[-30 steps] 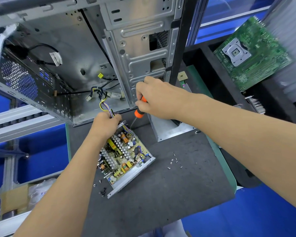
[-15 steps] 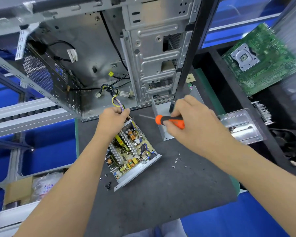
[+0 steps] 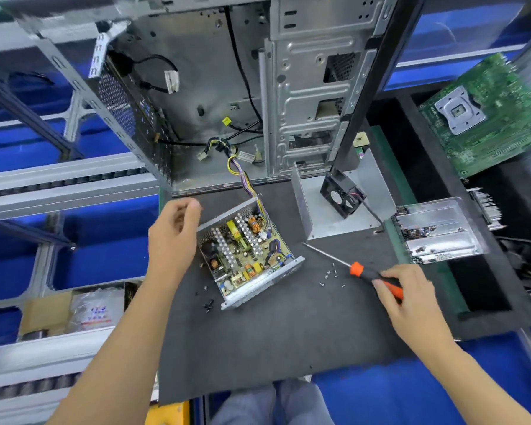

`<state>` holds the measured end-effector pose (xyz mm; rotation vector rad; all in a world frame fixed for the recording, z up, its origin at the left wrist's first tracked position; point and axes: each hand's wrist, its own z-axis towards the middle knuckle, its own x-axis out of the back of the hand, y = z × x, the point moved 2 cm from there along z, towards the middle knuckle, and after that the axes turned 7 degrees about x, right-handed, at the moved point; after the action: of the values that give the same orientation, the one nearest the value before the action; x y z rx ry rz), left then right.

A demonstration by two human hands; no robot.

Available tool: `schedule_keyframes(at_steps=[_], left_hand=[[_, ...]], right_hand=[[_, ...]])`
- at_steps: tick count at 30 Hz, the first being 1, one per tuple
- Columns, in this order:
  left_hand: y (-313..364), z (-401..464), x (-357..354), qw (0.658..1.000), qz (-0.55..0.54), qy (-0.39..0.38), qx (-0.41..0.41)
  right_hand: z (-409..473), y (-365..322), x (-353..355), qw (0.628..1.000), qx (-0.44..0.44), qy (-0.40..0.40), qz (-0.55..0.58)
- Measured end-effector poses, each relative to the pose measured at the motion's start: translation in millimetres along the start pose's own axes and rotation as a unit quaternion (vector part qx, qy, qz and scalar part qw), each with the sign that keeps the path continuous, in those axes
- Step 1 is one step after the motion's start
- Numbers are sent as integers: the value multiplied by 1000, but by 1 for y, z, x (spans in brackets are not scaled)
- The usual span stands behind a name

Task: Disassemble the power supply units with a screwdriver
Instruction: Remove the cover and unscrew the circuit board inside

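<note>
The opened power supply unit (image 3: 247, 256) is sitting tilted on the dark tabletop (image 3: 288, 332), its circuit board exposed and its wire bundle (image 3: 242, 176) trailing up into the computer case (image 3: 227, 87) behind it. The left hand (image 3: 174, 237) is hovering just beside the unit's left edge, fingers loosely curled and holding nothing. The right hand (image 3: 411, 302) is pinching the orange handle of the screwdriver (image 3: 362, 271), whose shaft is lying low over the tabletop, pointing toward the unit. Loose screws (image 3: 330, 274) are lying scattered between them.

Head cam, wide-angle, looks steeply down, close over mat (image 3: 273, 348); single view.
</note>
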<state>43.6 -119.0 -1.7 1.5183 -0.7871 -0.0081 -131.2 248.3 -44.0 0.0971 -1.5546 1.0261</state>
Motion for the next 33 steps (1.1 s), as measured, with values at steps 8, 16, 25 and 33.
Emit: schedule_keyframes(at_steps=[8, 16, 25, 33], left_hand=[[-42, -49, 9, 979, -10, -203, 1], [-57, -60, 9, 960, 105, -260, -23], [-59, -54, 5, 963, 146, -219, -54], [-65, -50, -1, 959, 164, -217, -75]], right_hand=[[31, -72, 5, 996, 33, 70, -40], [97, -241, -71, 964, 19, -164, -208], [109, -237, -103, 959, 6, -154, -238], [111, -231, -86, 968, 64, -90, -224]])
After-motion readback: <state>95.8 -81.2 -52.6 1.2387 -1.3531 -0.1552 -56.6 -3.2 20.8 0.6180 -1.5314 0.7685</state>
